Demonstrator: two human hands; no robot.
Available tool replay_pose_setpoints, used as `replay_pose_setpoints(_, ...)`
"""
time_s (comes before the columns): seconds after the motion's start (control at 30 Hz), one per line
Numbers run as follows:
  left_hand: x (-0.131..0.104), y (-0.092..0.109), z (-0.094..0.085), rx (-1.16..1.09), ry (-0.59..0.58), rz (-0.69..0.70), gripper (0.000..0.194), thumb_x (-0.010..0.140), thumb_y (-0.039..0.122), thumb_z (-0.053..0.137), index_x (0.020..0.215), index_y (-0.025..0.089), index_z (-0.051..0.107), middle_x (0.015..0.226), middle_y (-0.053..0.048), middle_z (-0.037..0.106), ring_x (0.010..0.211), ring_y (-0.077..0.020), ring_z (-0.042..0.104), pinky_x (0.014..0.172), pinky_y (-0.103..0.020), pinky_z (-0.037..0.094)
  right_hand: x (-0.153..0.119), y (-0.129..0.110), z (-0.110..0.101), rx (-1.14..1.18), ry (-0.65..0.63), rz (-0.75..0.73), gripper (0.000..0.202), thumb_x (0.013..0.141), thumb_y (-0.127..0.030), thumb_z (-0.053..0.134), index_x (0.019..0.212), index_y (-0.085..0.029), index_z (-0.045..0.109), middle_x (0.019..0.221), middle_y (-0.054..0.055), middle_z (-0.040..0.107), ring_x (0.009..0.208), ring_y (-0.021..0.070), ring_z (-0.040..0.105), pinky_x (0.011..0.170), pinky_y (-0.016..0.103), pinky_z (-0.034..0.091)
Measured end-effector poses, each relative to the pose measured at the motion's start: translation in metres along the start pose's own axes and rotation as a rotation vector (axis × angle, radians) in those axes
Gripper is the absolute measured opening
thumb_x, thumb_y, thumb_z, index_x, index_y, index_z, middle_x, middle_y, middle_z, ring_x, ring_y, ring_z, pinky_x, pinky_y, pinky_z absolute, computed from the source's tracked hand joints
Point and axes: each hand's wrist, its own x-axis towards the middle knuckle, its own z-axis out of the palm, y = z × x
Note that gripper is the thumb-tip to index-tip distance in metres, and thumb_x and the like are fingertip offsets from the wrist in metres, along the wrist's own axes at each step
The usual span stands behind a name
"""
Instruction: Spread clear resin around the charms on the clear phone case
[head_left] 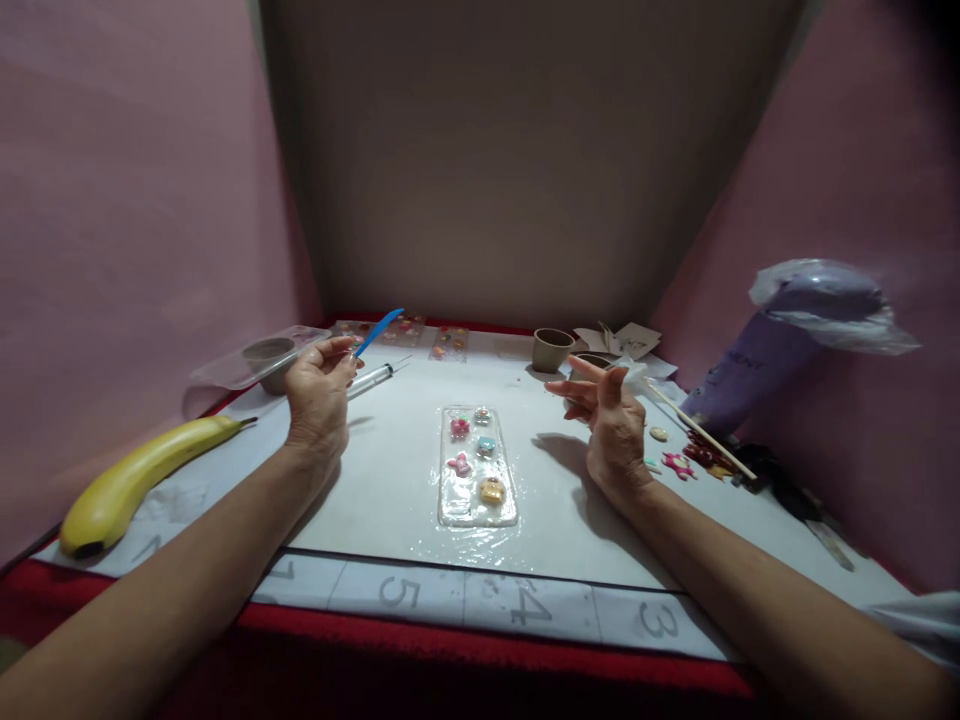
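Observation:
Between the fingers of my left hand (321, 392) is a blue plastic knife (380, 331), its blade pointing up and to the right. My right hand (609, 418) is raised over the white board, fingers spread, holding nothing. Between the two hands a clear phone case (469, 505) lies on the board, with several small colourful charms on it, among them a yellow one (492, 491) and a teal one (486, 446). Shiny clear film or liquid surrounds the case. Just beyond my left hand lies a syringe (370, 380) with a thin needle.
At left lie a yellow toy banana (150, 480) and a clear lid (247, 362) by a pot. Another pot (553, 350) and paper pieces (626, 340) stand behind. To the right are loose charms (679, 465), a wooden stick (705, 432) and a purple plastic-topped roll (757, 365).

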Motion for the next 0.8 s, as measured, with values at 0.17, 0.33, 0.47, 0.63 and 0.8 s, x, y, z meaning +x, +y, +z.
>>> replay_pose_setpoints(0.17,-0.004,-0.001,0.002,-0.026,-0.108,-0.061,0.02,0.057,0.011,0.073,0.075,0.019,0.068,0.074,0.001,0.065,0.069,-0.0125,0.059,0.066,-0.025,0.049,0.001,-0.002,0.0,0.055,-0.029,0.006,0.071,0.086,-0.075,0.034,0.118,-0.021,0.068,0.095,0.011,0.076,0.087,0.0227,0.072,0.058,0.028,0.048)
replay_pose_setpoints(0.33,-0.009,-0.002,0.003,-0.019,-0.251,-0.106,0.029,0.048,0.017,0.081,0.076,0.018,0.073,0.077,-0.002,0.069,0.074,-0.0141,0.061,0.07,-0.026,0.05,0.003,0.0,0.001,0.074,-0.072,0.002,0.067,0.087,-0.074,0.036,0.127,-0.025,0.06,0.114,0.01,0.071,0.086,0.0209,0.072,0.057,0.027,0.05)
replay_pose_setpoints(0.47,-0.01,-0.002,0.003,0.011,-0.276,-0.125,0.032,0.046,0.019,0.083,0.076,0.019,0.073,0.076,-0.003,0.07,0.075,-0.0155,0.062,0.07,-0.027,0.051,0.003,0.005,0.001,0.085,-0.049,-0.008,0.064,0.085,-0.072,0.043,0.129,-0.027,0.054,0.116,0.008,0.068,0.09,0.0197,0.07,0.06,0.027,0.05)
replay_pose_setpoints(0.63,-0.009,-0.006,0.001,0.039,-0.292,-0.115,0.031,0.045,0.021,0.084,0.075,0.021,0.074,0.076,-0.002,0.071,0.073,-0.0166,0.063,0.071,-0.029,0.053,0.005,0.009,0.001,0.062,-0.038,-0.021,0.061,0.085,-0.072,0.044,0.125,-0.026,0.054,0.115,0.007,0.066,0.091,0.0182,0.068,0.064,0.027,0.049)
replay_pose_setpoints(0.8,-0.014,-0.004,0.003,0.084,-0.326,-0.074,0.023,0.047,0.02,0.083,0.067,0.021,0.074,0.071,-0.003,0.071,0.067,-0.0166,0.062,0.06,-0.027,0.052,0.005,0.009,0.0,0.026,-0.074,0.002,0.059,0.087,-0.072,0.04,0.122,-0.028,0.057,0.116,0.006,0.066,0.094,0.019,0.066,0.069,0.03,0.049)
